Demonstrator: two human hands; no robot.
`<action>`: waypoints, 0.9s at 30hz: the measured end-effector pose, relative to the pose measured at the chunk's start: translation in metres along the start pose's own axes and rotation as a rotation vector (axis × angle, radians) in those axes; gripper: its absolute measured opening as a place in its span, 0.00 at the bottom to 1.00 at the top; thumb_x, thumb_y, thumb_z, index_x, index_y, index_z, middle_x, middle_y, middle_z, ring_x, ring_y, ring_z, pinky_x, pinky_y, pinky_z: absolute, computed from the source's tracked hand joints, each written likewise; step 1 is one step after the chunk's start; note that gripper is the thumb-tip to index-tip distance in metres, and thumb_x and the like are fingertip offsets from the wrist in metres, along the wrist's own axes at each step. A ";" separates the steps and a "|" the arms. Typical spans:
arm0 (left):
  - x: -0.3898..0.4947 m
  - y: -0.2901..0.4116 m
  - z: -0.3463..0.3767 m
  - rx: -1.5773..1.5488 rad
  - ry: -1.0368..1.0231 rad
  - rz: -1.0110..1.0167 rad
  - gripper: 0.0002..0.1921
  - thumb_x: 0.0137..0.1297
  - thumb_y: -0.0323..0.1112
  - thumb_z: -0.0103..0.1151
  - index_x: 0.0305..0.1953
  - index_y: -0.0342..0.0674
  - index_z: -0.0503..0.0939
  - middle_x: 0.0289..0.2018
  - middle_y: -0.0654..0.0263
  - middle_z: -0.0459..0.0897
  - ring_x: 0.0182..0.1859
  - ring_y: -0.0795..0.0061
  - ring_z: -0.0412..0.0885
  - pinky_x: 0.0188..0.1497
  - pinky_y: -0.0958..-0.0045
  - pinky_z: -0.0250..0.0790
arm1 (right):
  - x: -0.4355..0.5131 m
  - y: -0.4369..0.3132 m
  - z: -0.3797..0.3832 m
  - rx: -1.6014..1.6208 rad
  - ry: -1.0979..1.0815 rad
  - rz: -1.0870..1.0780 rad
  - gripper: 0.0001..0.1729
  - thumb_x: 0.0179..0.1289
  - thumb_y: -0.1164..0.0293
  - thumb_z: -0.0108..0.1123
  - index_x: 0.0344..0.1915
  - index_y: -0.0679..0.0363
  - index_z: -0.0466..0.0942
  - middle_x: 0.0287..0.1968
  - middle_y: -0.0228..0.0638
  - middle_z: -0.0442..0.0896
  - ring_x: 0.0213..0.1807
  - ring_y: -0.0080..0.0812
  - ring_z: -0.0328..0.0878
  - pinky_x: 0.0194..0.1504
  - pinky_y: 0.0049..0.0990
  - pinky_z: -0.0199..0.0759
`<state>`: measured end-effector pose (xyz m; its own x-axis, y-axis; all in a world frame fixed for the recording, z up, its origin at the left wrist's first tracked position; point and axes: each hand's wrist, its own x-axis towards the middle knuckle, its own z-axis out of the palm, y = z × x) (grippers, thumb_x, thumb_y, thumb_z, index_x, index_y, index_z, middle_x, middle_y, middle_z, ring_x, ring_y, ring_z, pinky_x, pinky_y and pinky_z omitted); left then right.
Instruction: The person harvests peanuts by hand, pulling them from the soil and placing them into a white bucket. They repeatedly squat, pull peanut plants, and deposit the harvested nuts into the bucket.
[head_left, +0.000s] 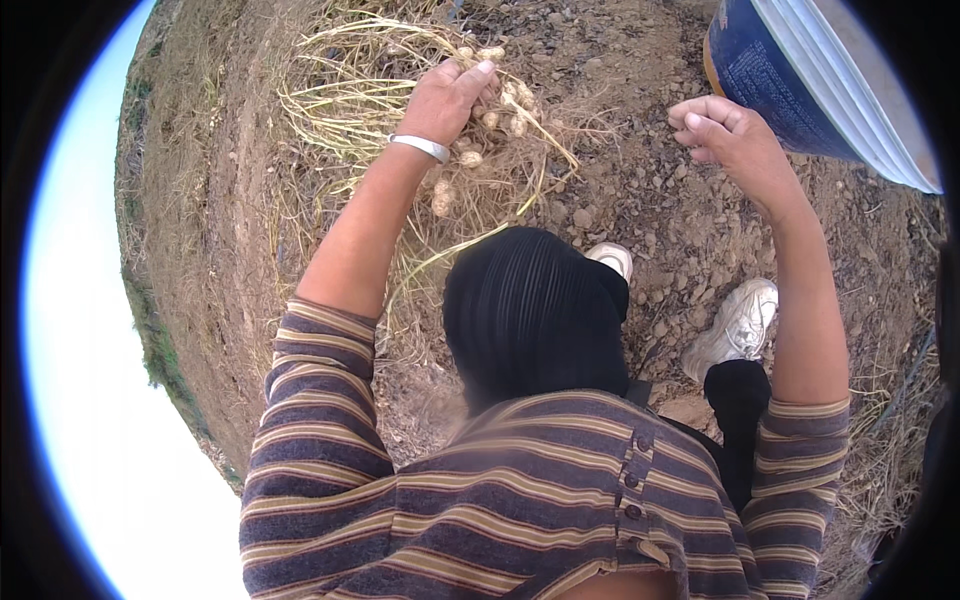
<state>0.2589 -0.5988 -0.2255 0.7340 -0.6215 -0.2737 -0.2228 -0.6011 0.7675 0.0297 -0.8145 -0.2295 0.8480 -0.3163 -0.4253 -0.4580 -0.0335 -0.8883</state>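
My left hand (444, 101), with a pale band at the wrist, grips a pulled peanut plant (352, 90) near its base. Yellowed stems fan out to the left of the fingers. Several peanut pods (517, 105) cluster just right of the hand, and another pod (443, 198) hangs lower among the roots. Over bare soil, my right hand (724, 142) is curled, with the thumb close to the index finger. Whether anything sits inside that curl is hidden. Right beside it is a blue bucket (772, 82) with a white ribbed rim.
Dry, cloddy soil (600, 187) surrounds my feet. My bent knee (532, 315) in black cloth lies between the arms, with white shoes (739, 326) beyond it. Dry straw (885, 480) lies at lower right, and the field (195, 225) stretches away on the left.
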 end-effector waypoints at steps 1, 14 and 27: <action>0.008 0.010 0.023 0.022 -0.050 0.056 0.18 0.62 0.46 0.52 0.33 0.33 0.76 0.26 0.66 0.76 0.28 0.81 0.70 0.33 0.79 0.64 | 0.015 -0.002 0.004 0.238 0.040 -0.085 0.16 0.64 0.66 0.48 0.48 0.61 0.74 0.45 0.35 0.78 0.47 0.22 0.74 0.46 0.21 0.67; 0.064 -0.003 0.197 0.128 -0.374 0.172 0.23 0.59 0.52 0.53 0.26 0.32 0.72 0.21 0.49 0.74 0.27 0.51 0.72 0.32 0.60 0.65 | 0.102 0.139 0.011 0.543 -0.137 0.510 0.43 0.60 0.44 0.48 0.64 0.64 0.56 0.66 0.49 0.54 0.68 0.42 0.50 0.64 0.41 0.48; 0.051 0.035 0.116 -0.169 -0.607 -0.250 0.16 0.66 0.36 0.46 0.53 0.38 0.69 0.48 0.60 0.76 0.51 0.74 0.74 0.49 0.70 0.71 | 0.094 0.137 0.035 0.435 -0.059 0.257 0.15 0.61 0.63 0.56 0.46 0.58 0.71 0.37 0.29 0.76 0.38 0.19 0.70 0.40 0.21 0.66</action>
<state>0.2141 -0.7102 -0.2797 0.2486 -0.6755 -0.6942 0.0464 -0.7076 0.7051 0.0562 -0.8159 -0.3971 0.7422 -0.2077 -0.6372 -0.5109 0.4400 -0.7385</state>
